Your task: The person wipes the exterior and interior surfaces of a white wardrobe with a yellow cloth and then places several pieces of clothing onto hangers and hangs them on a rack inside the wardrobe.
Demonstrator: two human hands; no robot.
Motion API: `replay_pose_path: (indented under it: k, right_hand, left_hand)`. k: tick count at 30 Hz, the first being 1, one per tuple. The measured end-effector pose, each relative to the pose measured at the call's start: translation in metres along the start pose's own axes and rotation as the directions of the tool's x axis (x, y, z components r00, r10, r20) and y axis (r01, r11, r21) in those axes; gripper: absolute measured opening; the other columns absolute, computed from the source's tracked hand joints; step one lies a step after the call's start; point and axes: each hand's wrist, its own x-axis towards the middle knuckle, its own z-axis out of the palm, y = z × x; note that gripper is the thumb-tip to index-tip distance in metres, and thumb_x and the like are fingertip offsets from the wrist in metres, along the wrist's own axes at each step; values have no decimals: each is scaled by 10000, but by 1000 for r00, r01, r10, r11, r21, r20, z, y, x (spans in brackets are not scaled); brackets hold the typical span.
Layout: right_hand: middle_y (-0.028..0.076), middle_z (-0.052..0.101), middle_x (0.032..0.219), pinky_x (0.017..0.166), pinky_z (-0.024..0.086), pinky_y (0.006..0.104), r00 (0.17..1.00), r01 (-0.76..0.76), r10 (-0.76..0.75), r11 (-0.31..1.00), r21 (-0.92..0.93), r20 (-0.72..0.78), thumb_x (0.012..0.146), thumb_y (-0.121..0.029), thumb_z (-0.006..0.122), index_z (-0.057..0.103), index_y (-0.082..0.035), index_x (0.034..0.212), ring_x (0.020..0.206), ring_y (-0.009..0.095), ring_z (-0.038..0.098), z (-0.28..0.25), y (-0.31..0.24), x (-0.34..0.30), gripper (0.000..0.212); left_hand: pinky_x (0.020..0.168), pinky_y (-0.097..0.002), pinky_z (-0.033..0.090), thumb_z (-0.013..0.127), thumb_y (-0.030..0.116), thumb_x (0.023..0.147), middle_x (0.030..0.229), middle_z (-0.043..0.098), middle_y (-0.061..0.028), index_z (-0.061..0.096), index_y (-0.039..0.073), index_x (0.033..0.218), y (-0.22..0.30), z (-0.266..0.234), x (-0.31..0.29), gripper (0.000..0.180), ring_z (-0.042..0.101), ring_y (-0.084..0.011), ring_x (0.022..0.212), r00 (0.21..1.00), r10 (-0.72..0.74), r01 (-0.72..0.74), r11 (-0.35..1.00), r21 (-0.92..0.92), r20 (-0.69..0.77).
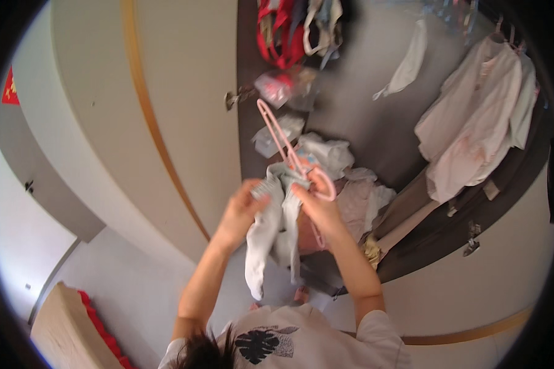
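Observation:
A small pale grey garment hangs between my hands, with two narrow leg-like or sleeve-like parts dangling. My left hand is closed on its upper left edge, slightly blurred. My right hand pinches the garment's upper right side, thumb on top. A pink hanger slants up and away from my right hand, its loop beside the fingers. Whether the hanger passes inside the garment cannot be made out. Part of the right fingers is hidden behind the cloth and the hanger.
An open wardrobe faces me, with a heap of clothes and plastic bags inside. Light shirts hang at right; red straps hang above. A wardrobe door stands left. A bed corner lies lower left.

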Motion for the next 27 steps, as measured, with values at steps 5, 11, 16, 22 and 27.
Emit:
replay_pose_path:
  k: [5, 11, 16, 22, 27]
  right_hand:
    - [35, 586, 851, 674, 432, 232, 988, 139, -149, 968, -208, -34, 868, -129, 650, 589, -5, 1047, 791, 58, 526, -10, -40, 1, 226]
    - [-37, 516, 797, 572, 362, 196, 896, 335, -438, 771, -542, -70, 941, -155, 587, 628, -14, 1038, 666, 29, 427, -73, -95, -17, 177]
    - [-11, 555, 772, 588, 400, 221, 899, 177, -396, 719, -673, -188, 971, -200, 527, 649, -32, 1060, 652, 48, 488, -123, -142, -16, 225]
    - [41, 604, 718, 557, 424, 248, 891, -209, -161, 683, -700, -424, 934, -205, 562, 650, -11, 1021, 621, 76, 549, -211, -57, 4, 230]
    - [133, 647, 724, 638, 475, 360, 794, -419, -3, 723, -550, -608, 855, -194, 608, 651, 25, 911, 670, 237, 619, -326, 127, -11, 231]
  left_hand:
    - [1025, -404, 377, 743, 119, 746, 1295, 504, -211, 304, 27, 1415, 4, 69, 4, 805, 473, -358, 1231, 877, 469, -479, 836, 270, 104]
    - [723, -256, 469, 494, -87, 724, 914, 652, -71, 568, -15, 1134, 19, 104, 56, 422, 599, -147, 792, 932, 360, -363, 927, -93, -47]
    - [668, -195, 429, 449, -109, 736, 887, 629, 8, 617, -12, 1017, 45, 124, 72, 341, 549, -56, 754, 935, 284, -183, 898, -401, 211]
    - [652, -206, 439, 465, -80, 749, 869, 632, 12, 642, 3, 1027, 22, 136, 84, 340, 556, -65, 744, 971, 218, -184, 941, -285, 93]
    - [650, -192, 419, 400, -105, 718, 824, 625, 13, 633, -8, 984, 12, 105, 81, 367, 545, -64, 730, 991, 120, -127, 976, -176, -51]
